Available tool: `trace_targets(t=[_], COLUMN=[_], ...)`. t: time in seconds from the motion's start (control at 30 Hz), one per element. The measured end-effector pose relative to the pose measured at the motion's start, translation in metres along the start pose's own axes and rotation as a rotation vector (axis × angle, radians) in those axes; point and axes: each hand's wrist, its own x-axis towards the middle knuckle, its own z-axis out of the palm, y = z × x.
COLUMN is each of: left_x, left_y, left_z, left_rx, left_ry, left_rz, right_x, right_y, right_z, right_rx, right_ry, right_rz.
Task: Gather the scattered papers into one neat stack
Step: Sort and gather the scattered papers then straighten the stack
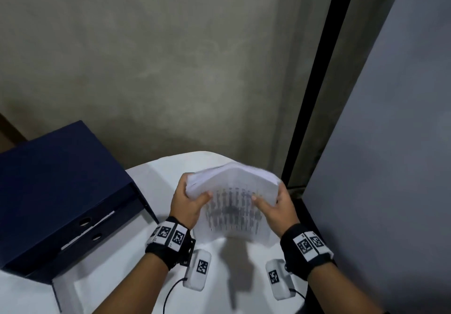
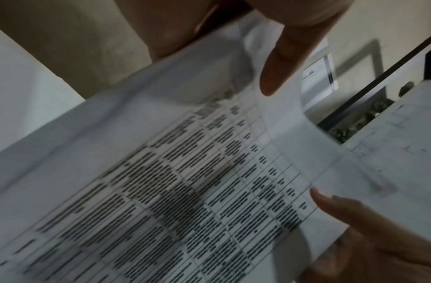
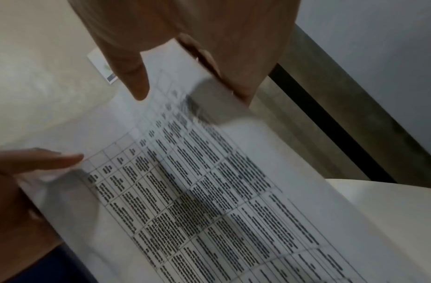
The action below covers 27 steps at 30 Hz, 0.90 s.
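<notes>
A stack of white papers (image 1: 234,201) with a printed table on the top sheet is held above the white table (image 1: 146,252), its near edge tilted down toward me. My left hand (image 1: 188,199) grips the stack's left side, thumb on top and fingers underneath. My right hand (image 1: 275,206) grips the right side the same way. The left wrist view shows the papers (image 2: 185,191) up close, with my left hand (image 2: 277,63) over their edge. The right wrist view shows the papers (image 3: 209,191), with my right hand (image 3: 161,63) over the upper edge. The sheets look blurred.
A dark blue box file (image 1: 61,191) lies on the table at the left, its spine with two round holes facing me. A grey concrete wall (image 1: 170,69) stands behind. A black frame (image 1: 317,94) and a pale panel (image 1: 390,142) close off the right.
</notes>
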Motion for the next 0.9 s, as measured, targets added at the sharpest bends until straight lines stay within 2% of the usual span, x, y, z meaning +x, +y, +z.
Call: trace_targets(t=[0.2, 0.3, 0.53, 0.73, 0.83, 0.9], left_x=[0.005, 0.004, 0.005, 0.003, 0.007, 0.012], left_y=[0.001, -0.002, 0.001, 0.002, 0.016, 0.022], left_z=[-0.003, -0.002, 0.001, -0.006, -0.004, 0.000], left_rx=[0.000, 0.025, 0.083, -0.013, -0.057, -0.058], left_ry=[-0.002, 0.009, 0.056, -0.004, 0.072, 0.137], left_rz=[0.014, 0.033, 0.128, 0.089, 0.143, 0.155], right_x=[0.004, 0.004, 0.006, -0.001, 0.001, 0.004], right_y=[-0.001, -0.001, -0.009, -0.004, -0.018, -0.029], right_z=[0.002, 0.007, 0.017, 0.013, 0.012, 0.016], right_rx=[-0.047, -0.058, -0.064, -0.009, 0.098, 0.087], right_ry=[0.047, 0.037, 0.092, 0.095, 0.124, 0.187], right_rz=[-0.082, -0.072, -0.150, -0.122, -0.186, -0.231])
